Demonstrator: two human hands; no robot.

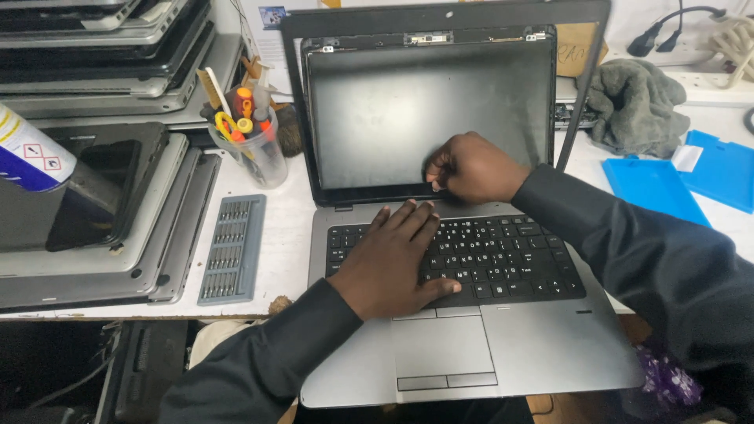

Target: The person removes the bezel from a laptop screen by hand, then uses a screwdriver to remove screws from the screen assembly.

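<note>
Evidently mid-disassembly: left hand [389, 263] flat, fingers spread, pressing keyboard [471, 255] of grey laptop [542, 345] on tabletop [271, 235]; right hand [471, 166] fisted at screen [424, 110] bottom edge, contents unclear. Loosened bezel [440, 16] likely needs gentle prying next.

Bare desk beside the bit tray [232, 250]; tool cup [253, 145] crowds the laptop [542, 345].

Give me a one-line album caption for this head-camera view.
Left hand flat on laptop keyboard, right hand pinching the screen's lower edge.
</note>
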